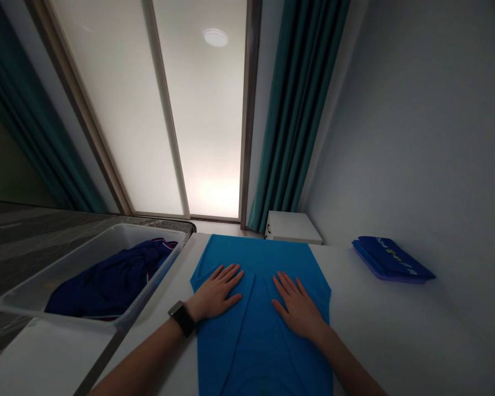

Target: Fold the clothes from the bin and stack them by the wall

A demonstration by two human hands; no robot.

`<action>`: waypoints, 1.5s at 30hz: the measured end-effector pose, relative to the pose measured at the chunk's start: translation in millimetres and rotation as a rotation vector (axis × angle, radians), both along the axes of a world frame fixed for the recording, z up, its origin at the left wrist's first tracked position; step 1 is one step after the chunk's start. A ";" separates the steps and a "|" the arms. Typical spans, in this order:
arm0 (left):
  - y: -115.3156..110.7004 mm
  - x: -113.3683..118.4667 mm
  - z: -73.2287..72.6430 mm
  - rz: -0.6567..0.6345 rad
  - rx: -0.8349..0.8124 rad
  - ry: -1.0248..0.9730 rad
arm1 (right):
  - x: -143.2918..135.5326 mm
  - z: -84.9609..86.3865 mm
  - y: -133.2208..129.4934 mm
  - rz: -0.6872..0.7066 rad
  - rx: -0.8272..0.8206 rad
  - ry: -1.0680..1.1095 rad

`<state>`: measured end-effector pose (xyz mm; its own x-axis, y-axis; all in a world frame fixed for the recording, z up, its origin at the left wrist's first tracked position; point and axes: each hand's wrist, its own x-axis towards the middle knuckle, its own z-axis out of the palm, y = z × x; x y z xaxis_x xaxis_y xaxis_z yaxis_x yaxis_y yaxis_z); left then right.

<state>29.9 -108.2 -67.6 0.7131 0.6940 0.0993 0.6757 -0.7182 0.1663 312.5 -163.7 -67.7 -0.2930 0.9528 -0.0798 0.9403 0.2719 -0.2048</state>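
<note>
A bright blue shirt (262, 330) lies spread on the white table, its sides folded inward and its near end running out of view at the bottom. My left hand (216, 291) rests flat on the left part of the fabric, fingers stretched out; a dark watch (182, 317) is on that wrist. On the right part of the shirt, my right hand (297, 305) also lies palm down with its fingers spread. Neither hand grips the cloth.
To the left, a translucent plastic bin (33, 294) holds dark blue clothing (107, 280). Folded blue garments (390, 258) are stacked at the table's right, near the wall. Beyond the white table (363, 330) stand a small white cabinet (292, 226), teal curtains (297, 110) and sliding frosted doors (206, 126).
</note>
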 end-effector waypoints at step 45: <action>96.6 -35.0 -14.3 0.537 -0.069 0.077 | 92.4 -37.4 91.2 -0.301 0.004 -0.141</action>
<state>-5.1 -11.6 -81.9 0.2600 0.9656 0.0025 0.9566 -0.2579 0.1361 404.9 -72.5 -105.1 0.0157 0.9953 -0.0957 0.9976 -0.0221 -0.0661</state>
